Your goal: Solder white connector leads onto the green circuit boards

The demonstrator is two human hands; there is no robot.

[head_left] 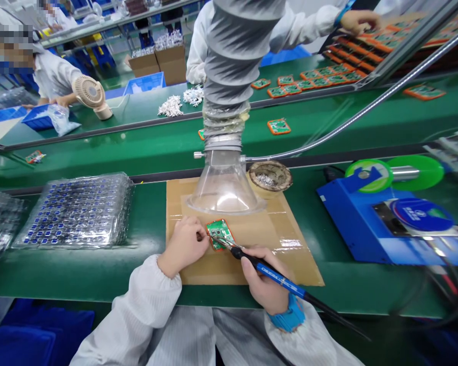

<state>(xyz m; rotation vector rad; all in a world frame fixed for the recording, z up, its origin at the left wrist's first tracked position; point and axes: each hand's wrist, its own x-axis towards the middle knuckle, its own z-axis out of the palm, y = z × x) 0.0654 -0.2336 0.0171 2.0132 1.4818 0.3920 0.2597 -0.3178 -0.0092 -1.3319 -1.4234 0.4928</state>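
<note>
A small green circuit board (222, 230) with an orange rim lies on a brown cardboard sheet (244, 267). My right hand (265, 287) grips a blue and black soldering iron (278, 277) like a pen, its metal tip over the board's lower part. A cable trails from the iron's rear end. My left hand (185, 245) is at the board's left edge with thumb and fingers pinched together; whatever is between them is too small to make out. Just above the board hangs a clear fume hood (227, 185) on a grey corrugated hose (236, 61).
Stacked clear trays (76, 211) stand at left. A round bowl (270, 176) is behind the cardboard, and a blue solder feeder (366, 218) with a green reel is at right. Boards (278, 126) lie on the green conveyor (156, 145). Co-workers sit across it, near a fan (89, 93).
</note>
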